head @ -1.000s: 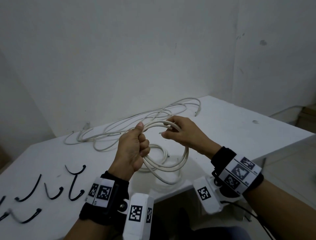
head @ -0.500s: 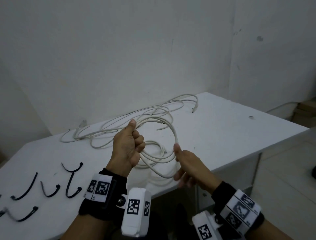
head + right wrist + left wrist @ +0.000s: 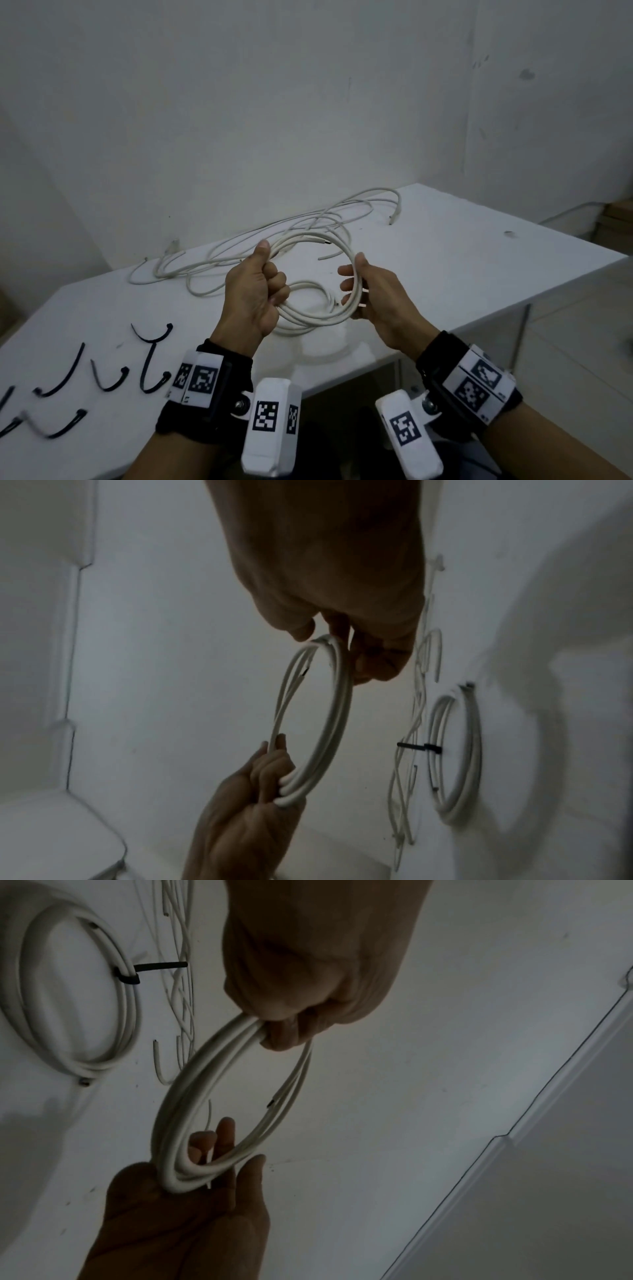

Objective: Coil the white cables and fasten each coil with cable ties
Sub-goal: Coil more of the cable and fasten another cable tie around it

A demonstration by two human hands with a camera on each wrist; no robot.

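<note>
I hold a coil of white cable [image 3: 318, 319] in the air over the white table [image 3: 445, 274]. My left hand [image 3: 270, 281] grips its left side in a fist, thumb laid along the top strands. My right hand [image 3: 349, 277] is at the coil's right side; the strands lie across its straight fingers with the thumb upright beside them. The wrist views show the same coil [image 3: 192, 1085] [image 3: 329, 723] between both hands. A second coil [image 3: 85, 1001] [image 3: 455, 764] lies on the table, bound with a black tie [image 3: 137, 972]. Several loose black cable ties [image 3: 150, 359] lie at the left.
A tangle of loose white cables [image 3: 274, 240] sprawls along the back of the table near the wall. The table's front edge runs just below my hands and its right corner is near. Floor and boxes [image 3: 616, 219] lie beyond at the right.
My right hand slid from the top of the coil, dipped to its lower right, and now sits at its right side. The left hand kept its grip.
</note>
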